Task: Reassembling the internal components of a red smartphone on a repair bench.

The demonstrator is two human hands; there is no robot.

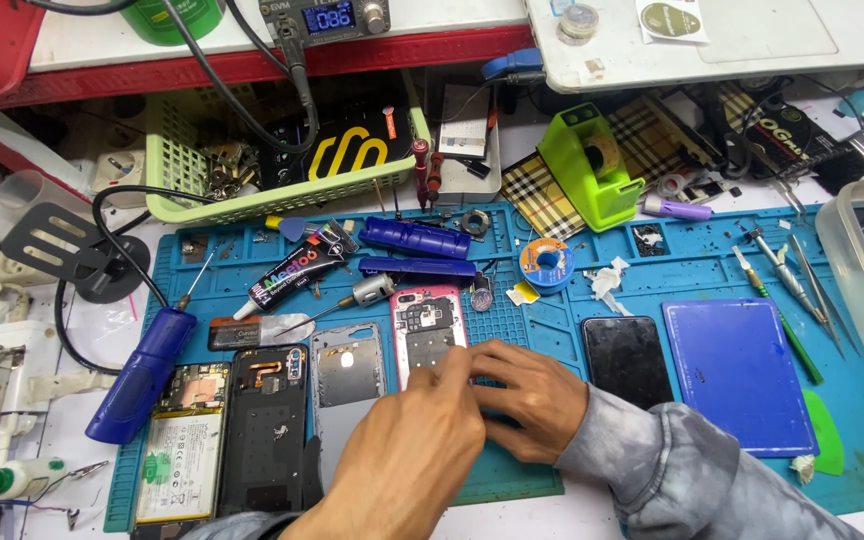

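Observation:
A pink-framed opened phone [429,325] lies back-up on the blue work mat [642,275], its inner parts showing. My left hand [414,450] covers its lower end, fingertips pinched together there. My right hand [527,395], in a grey sleeve, rests just right of it with fingers meeting the left hand's. What the fingers pinch is hidden. Left of the pink phone lie a grey back cover [346,385], a black phone frame [267,425] and an opened phone with its battery [184,450] showing.
A black phone [627,360] and a blue plate [737,375] lie to the right, tweezers [787,275] beyond. A glue tube [297,275], blue screwdriver [142,375], solder reel [546,264], green tape dispenser [592,165] and green basket [282,150] stand behind.

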